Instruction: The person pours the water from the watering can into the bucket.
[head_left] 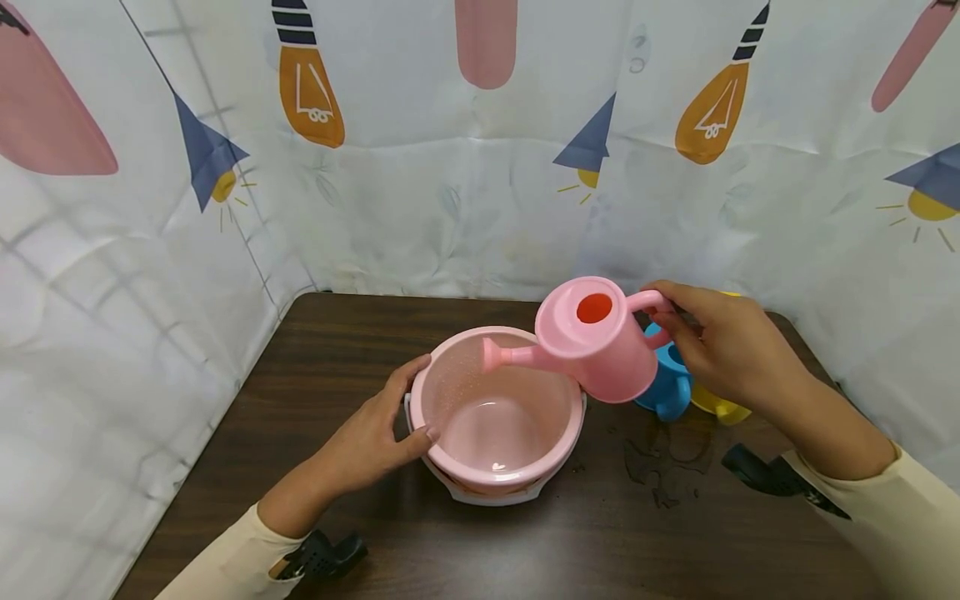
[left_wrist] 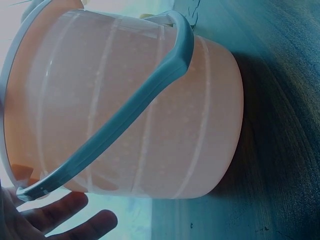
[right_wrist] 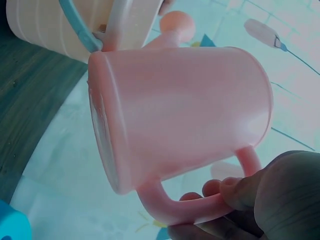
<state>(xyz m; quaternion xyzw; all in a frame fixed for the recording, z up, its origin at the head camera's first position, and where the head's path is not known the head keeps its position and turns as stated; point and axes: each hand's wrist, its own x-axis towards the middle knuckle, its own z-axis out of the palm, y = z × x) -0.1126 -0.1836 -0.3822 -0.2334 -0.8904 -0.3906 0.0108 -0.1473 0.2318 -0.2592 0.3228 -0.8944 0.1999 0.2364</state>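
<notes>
Right grip (head_left: 723, 337) is curled round the handle (head_left: 651, 300) of the pink watering can (head_left: 611, 362), whose spout reaches over the pink bucket (head_left: 498, 477) on the table (head_left: 322, 367). Left grip (head_left: 378, 433) rests with fingers and thumb spread against the bucket's left rim. Fine drops appear to leave the sprinkler head (head_left: 492, 356), too faint to confirm. Recommended: hold the sprinkler head well inside the rim, tip gradually and steady the bucket; the wet patch (head_left: 667, 462) nearby suggests spillage risk.
</notes>
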